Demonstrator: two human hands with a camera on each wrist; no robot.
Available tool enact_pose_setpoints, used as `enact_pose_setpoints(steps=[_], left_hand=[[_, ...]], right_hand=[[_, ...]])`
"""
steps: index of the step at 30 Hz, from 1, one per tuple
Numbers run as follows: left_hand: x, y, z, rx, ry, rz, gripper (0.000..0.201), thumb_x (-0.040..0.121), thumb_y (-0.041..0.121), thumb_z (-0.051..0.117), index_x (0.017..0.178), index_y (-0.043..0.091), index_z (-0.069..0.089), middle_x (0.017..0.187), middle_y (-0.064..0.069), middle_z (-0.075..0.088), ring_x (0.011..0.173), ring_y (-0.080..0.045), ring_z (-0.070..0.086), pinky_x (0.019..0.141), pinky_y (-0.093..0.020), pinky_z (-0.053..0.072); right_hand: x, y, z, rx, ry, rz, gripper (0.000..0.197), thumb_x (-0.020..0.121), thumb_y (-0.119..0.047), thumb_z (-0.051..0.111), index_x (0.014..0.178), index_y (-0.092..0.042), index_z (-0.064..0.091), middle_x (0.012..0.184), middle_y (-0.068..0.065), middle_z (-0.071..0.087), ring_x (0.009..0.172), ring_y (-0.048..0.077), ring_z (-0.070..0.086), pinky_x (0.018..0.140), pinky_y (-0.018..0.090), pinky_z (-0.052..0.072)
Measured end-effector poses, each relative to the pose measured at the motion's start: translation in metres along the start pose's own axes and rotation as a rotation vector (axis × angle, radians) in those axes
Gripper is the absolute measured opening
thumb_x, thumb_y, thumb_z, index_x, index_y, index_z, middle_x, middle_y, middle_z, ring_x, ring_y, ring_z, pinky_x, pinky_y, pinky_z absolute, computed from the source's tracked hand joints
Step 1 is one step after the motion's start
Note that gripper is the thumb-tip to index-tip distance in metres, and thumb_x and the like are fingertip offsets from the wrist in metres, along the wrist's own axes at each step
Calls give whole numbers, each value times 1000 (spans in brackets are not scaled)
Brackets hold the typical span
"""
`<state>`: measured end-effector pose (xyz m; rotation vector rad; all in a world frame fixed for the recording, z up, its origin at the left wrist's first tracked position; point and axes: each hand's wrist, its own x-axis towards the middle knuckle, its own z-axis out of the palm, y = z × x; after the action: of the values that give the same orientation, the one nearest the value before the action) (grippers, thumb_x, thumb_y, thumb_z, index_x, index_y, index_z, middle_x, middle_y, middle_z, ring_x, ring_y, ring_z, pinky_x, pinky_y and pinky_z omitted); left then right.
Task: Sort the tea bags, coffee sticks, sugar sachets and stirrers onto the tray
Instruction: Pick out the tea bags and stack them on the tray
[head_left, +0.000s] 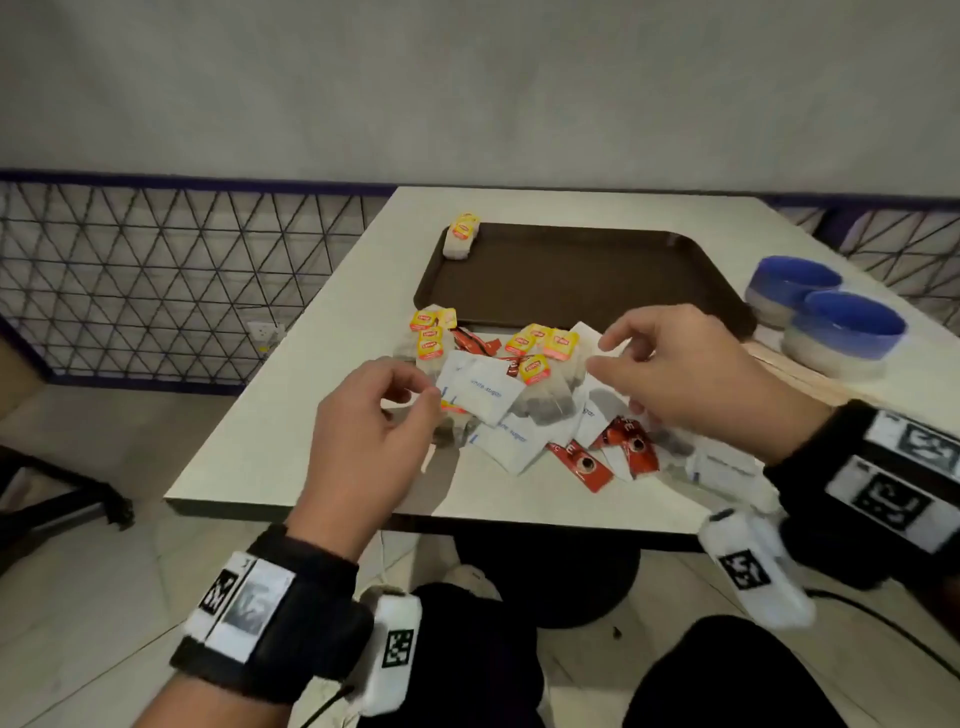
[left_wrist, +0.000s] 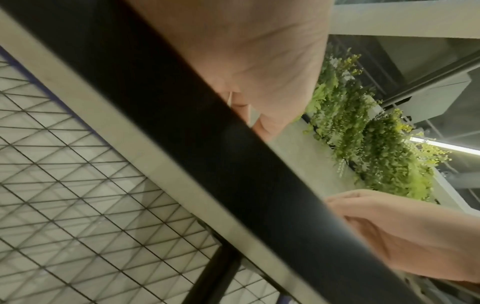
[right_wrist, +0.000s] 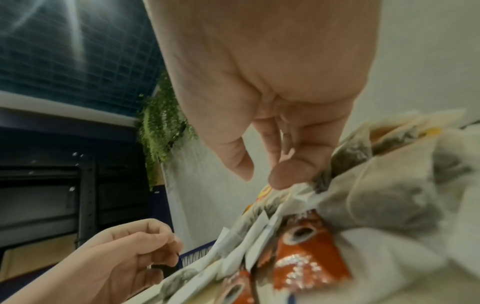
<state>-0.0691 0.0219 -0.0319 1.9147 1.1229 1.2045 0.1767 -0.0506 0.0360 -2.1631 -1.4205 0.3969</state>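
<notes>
A brown tray (head_left: 571, 280) lies on the white table, with one yellow-tagged tea bag (head_left: 460, 241) at its far left corner. In front of it is a mixed pile: yellow-tagged tea bags (head_left: 535, 369), white sugar sachets (head_left: 483, 387) and red coffee sticks (head_left: 587, 465). My left hand (head_left: 421, 389) hovers at the pile's left edge, fingers loosely curled, thumb and forefinger close to a sachet corner. My right hand (head_left: 602, 356) hangs over the pile's right side, also loosely curled. In the right wrist view its thumb (right_wrist: 283, 176) touches the top of a tea bag (right_wrist: 376, 185) beside a coffee stick (right_wrist: 306, 257).
Two blue and grey bowls (head_left: 847, 327) stand right of the tray, with pale wooden strips (head_left: 784, 364) beneath them. The table's front edge (head_left: 415, 512) is close to the pile. A wire mesh fence (head_left: 156, 280) runs along the left, and green plants (left_wrist: 376, 144) hang beyond.
</notes>
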Motion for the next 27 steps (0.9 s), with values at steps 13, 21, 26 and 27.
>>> enact_pose_setpoints(steps=[13, 21, 26, 27], left_hand=[[-15, 27, 65, 485, -57, 266, 21, 90, 44, 55, 100, 33, 70, 101, 11, 54, 102, -16, 44, 82, -35, 40], [-16, 29, 67, 640, -138, 257, 28, 92, 51, 48, 111, 39, 66, 111, 13, 55, 108, -14, 40, 86, -35, 37], [-17, 30, 66, 628, -148, 242, 26, 94, 48, 49, 111, 40, 66, 114, 14, 56, 112, -13, 40, 92, -38, 39], [-17, 29, 66, 626, -147, 243, 26, 94, 47, 49, 112, 40, 66, 114, 15, 56, 112, -13, 40, 92, -38, 39]], right_hand=[[21, -17, 7, 148, -63, 36, 21, 93, -34, 75, 95, -15, 68, 65, 3, 62, 38, 7, 50, 35, 16, 38], [23, -20, 9, 154, -82, -15, 14, 93, -23, 75, 98, -11, 68, 76, -1, 59, 52, 11, 51, 38, 18, 39], [29, -26, 13, 26, -42, -22, 22, 97, -34, 69, 109, -17, 65, 91, 1, 63, 75, 15, 64, 55, 24, 49], [30, -28, 12, 7, -61, -15, 21, 97, -32, 69, 109, -15, 68, 89, 2, 65, 73, 15, 63, 54, 23, 47]])
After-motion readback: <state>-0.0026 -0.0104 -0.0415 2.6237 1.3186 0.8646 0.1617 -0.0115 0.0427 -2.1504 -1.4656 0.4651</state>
